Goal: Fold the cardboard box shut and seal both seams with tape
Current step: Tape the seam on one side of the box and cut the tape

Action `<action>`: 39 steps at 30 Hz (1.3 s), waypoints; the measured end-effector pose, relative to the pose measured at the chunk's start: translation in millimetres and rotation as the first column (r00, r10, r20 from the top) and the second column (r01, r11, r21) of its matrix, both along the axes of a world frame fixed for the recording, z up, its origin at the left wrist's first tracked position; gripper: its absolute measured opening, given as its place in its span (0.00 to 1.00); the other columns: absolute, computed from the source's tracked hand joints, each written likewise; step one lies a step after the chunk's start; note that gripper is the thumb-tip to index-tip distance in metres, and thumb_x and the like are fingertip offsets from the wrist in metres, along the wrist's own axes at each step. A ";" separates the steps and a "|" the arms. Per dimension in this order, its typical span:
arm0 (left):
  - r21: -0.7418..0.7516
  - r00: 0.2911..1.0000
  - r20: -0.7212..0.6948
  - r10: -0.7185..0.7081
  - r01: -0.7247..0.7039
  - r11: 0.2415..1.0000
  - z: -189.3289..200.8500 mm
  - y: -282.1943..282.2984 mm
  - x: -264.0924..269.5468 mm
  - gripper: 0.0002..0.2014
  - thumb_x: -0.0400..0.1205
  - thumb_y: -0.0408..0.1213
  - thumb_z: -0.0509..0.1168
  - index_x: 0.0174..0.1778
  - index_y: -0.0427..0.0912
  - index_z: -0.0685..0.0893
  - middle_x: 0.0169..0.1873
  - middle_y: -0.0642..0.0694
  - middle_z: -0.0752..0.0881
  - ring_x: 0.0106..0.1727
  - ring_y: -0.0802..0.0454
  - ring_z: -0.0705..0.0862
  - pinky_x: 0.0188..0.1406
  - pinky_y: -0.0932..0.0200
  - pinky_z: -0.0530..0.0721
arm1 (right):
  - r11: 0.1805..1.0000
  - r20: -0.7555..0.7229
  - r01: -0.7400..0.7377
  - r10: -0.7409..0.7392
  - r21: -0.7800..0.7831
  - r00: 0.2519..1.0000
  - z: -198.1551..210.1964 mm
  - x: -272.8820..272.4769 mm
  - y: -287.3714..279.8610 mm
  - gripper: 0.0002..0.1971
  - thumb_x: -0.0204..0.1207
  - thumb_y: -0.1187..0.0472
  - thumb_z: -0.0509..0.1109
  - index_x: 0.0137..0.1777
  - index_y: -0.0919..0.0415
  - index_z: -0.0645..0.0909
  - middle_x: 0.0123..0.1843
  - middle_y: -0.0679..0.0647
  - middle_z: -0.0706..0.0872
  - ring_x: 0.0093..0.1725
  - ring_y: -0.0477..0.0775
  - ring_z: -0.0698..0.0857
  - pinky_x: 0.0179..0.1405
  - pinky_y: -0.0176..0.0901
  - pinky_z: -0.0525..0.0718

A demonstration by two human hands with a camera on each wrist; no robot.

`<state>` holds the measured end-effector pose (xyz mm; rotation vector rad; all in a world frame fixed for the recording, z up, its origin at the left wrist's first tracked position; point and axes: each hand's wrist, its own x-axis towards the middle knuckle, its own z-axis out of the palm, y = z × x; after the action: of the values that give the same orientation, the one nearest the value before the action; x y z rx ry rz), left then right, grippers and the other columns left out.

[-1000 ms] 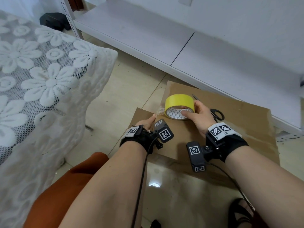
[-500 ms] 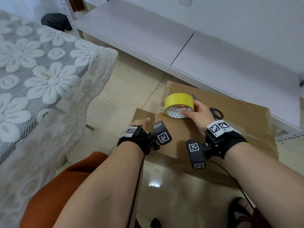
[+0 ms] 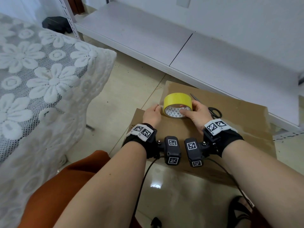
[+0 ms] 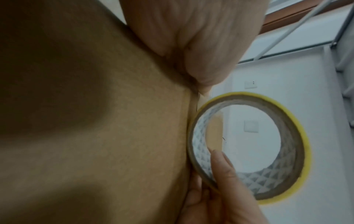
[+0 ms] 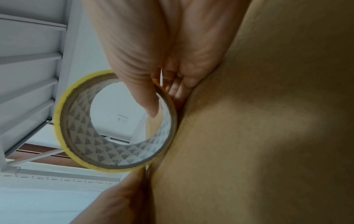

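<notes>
A flat brown cardboard box (image 3: 238,122) lies on the floor tiles in front of me. On its near left part stands a yellow tape roll (image 3: 177,100) on its edge. My right hand (image 3: 189,109) grips the roll, thumb inside the patterned core (image 5: 118,151) and fingers over the outside. My left hand (image 3: 156,109) lies flat on the cardboard (image 4: 95,136), its fingertips touching the roll's left side. The left wrist view shows the roll's yellow rim (image 4: 304,144) and my right thumb (image 4: 226,174) in the core. Whether a strip of tape runs under my left fingers is hidden.
Black-handled scissors (image 3: 214,111) lie on the cardboard just right of my right hand. A lace-covered table (image 3: 41,79) stands close on the left, a low white shelf board (image 3: 164,38) behind the box. My orange-clad knee (image 3: 65,186) and sandalled foot (image 3: 238,209) are near.
My left hand has slid forward and right along the cardboard until it meets the roll. The right hand keeps its grip on the roll, and both wrists have come closer together.
</notes>
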<state>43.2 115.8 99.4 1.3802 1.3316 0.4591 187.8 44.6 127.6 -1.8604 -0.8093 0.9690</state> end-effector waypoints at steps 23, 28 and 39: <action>-0.175 0.962 -0.119 -0.245 0.223 0.959 -6.5 -3.4 2.0 0.27 0.88 0.55 0.39 0.83 0.53 0.58 0.81 0.42 0.65 0.79 0.40 0.66 0.74 0.53 0.62 | 0.969 0.581 -0.039 0.179 -0.245 0.794 10.5 -9.4 -0.6 0.14 0.83 0.54 0.60 0.62 0.60 0.76 0.61 0.60 0.82 0.62 0.64 0.79 0.50 0.48 0.73; -0.168 0.944 -0.168 -0.283 0.255 0.952 -3.8 -0.6 2.2 0.25 0.89 0.52 0.37 0.83 0.55 0.58 0.80 0.40 0.65 0.79 0.39 0.66 0.73 0.54 0.63 | 0.971 0.573 -0.052 0.181 -0.235 0.799 10.4 -9.4 -2.7 0.14 0.83 0.57 0.61 0.65 0.62 0.74 0.62 0.61 0.82 0.63 0.64 0.79 0.57 0.50 0.74; -0.194 0.953 -0.171 -0.250 0.217 0.957 -3.6 0.0 -0.8 0.30 0.87 0.59 0.43 0.82 0.47 0.63 0.80 0.41 0.67 0.80 0.43 0.65 0.76 0.54 0.61 | 0.970 0.560 -0.076 0.197 -0.231 0.805 17.7 -4.3 -6.0 0.10 0.81 0.66 0.61 0.60 0.68 0.74 0.56 0.66 0.82 0.56 0.66 0.80 0.52 0.50 0.75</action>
<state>42.4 115.8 95.8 1.4419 1.3082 0.0475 183.5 38.6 145.3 -2.3459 -1.2623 0.5675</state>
